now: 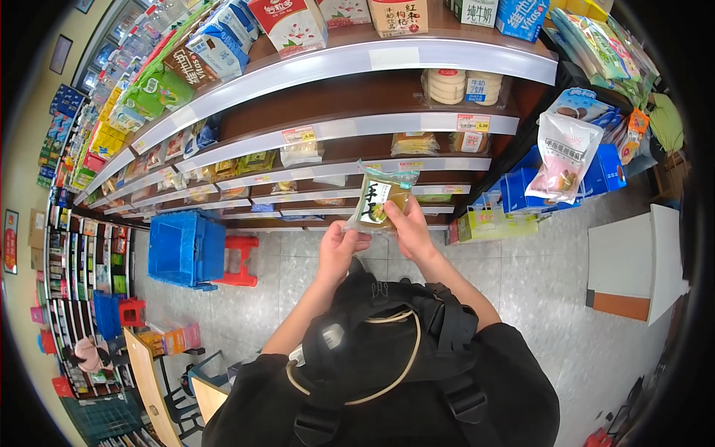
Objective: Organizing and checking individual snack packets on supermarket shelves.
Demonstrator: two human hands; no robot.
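A clear plastic food packet [397, 195] with a white label and green-brown contents is held up in front of the shelves. My right hand [414, 226] grips its right side, thumb lying across the front. At the packet's lower left corner, the curled fingers of my left hand [342, 248] pinch the film. Behind it rises a store shelf unit [346, 103] with white price rails. Packaged round flatbreads [463, 88] lie on an upper shelf, and wrapped goods [414, 143] sit one level below.
Drink cartons [287, 25] line the top shelf. To the left, a blue plastic crate [184, 248] stands by a red stool [241, 260]. At right are a hanging pink-and-white pouch [564, 159], blue boxes [603, 170] and a white-topped stand [623, 257]. Wooden boards [146, 385] are at lower left.
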